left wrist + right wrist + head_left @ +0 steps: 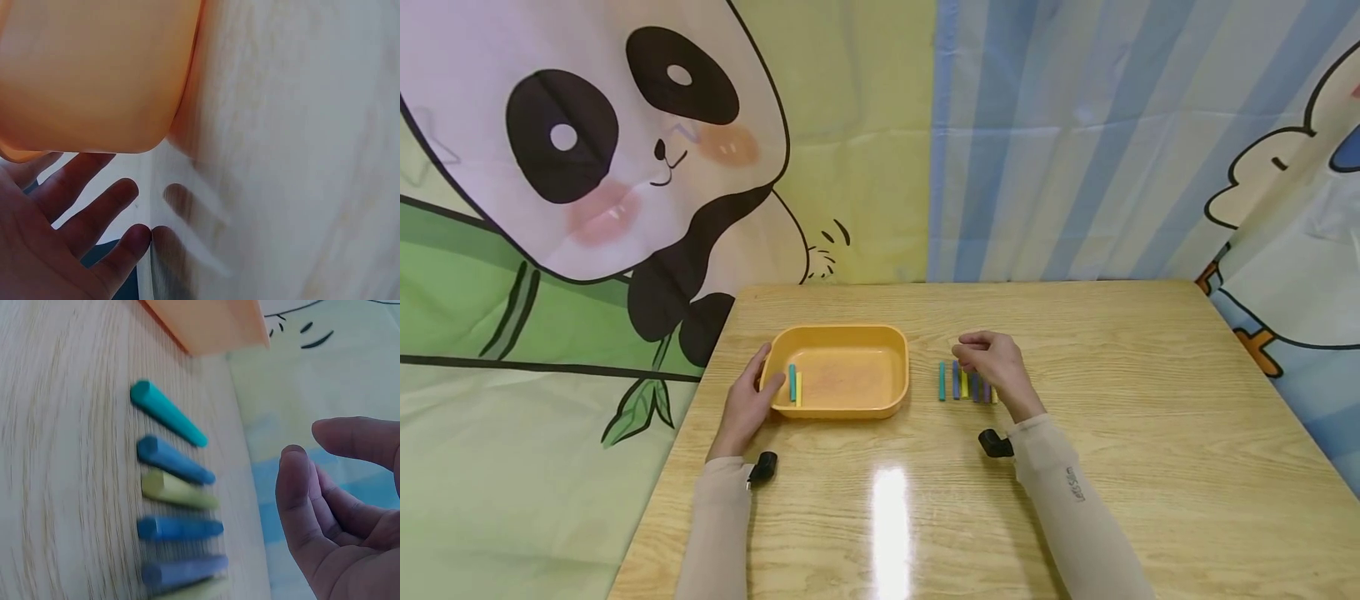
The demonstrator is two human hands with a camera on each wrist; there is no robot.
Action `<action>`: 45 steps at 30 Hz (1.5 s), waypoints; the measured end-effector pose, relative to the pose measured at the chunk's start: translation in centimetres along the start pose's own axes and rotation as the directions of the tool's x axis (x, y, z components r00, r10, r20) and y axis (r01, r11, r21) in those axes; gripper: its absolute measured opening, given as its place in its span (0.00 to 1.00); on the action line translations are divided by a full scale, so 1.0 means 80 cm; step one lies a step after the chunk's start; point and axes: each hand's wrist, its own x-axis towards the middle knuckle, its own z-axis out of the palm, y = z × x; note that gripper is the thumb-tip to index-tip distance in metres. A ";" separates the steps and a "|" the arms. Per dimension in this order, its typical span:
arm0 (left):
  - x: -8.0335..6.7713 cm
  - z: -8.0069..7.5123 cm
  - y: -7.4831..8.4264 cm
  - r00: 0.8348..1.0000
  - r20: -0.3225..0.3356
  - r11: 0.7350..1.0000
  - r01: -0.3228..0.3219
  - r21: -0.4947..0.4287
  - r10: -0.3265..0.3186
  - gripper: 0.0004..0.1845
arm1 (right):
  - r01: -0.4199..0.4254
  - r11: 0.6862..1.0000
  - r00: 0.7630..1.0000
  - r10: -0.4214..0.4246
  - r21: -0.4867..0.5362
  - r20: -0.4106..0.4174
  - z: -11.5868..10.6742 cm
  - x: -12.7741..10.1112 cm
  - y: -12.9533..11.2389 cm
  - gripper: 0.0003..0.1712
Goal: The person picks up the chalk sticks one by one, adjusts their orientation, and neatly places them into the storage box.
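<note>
My left hand [747, 408] holds the left end of an orange plastic tray [842, 413], its thumb over the rim and its fingers outside. In the left wrist view, some fingertips meet the outer wall while others are spread. A teal chalk stick [792, 382] and a yellow chalk stick [799, 390] lie inside the tray. My right hand [1000, 367] hovers over a row of chalk, holding nothing; thumb and index finger stand apart. That row starts with a teal chalk [169, 414], then a blue chalk [176, 460], a yellow-green chalk [180, 491] and several more, partly hidden by the hand.
Both stand on a light wooden table [1150, 375], whose far edge meets a printed curtain [865, 167] with a panda and blue stripes. Black wrist cameras sit on each sleeve, the left one [763, 468] near the tray's front.
</note>
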 end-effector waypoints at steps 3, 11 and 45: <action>-0.001 -0.001 0.001 1.000 0.009 1.000 0.002 0.002 -0.002 0.37 | -0.001 1.000 1.000 0.001 0.003 -0.017 -0.011 -0.002 0.003 0.25; -0.002 -0.001 -0.009 1.000 -0.024 1.000 -0.011 0.023 0.011 0.36 | -0.044 0.998 0.997 0.042 -0.046 -0.060 -0.029 -0.005 0.025 0.26; 0.004 0.002 -0.008 1.000 -0.010 1.000 -0.013 0.017 0.013 0.36 | -0.072 0.973 0.988 0.039 -0.220 -0.151 -0.040 -0.010 0.067 0.20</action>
